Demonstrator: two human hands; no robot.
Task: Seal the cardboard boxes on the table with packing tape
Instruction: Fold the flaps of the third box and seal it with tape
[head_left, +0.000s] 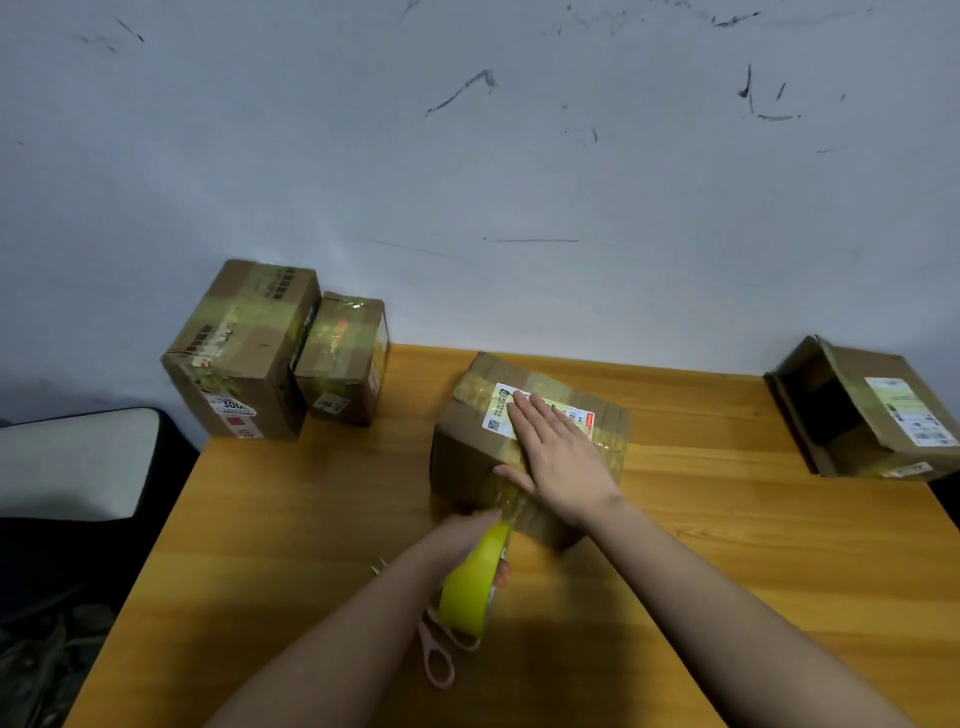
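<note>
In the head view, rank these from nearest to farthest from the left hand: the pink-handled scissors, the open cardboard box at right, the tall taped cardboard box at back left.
1. Pink-handled scissors: just below the left hand, on the wooden table.
2. Tall taped cardboard box: back left, by the wall.
3. Open cardboard box: far right edge of the table.
</note>
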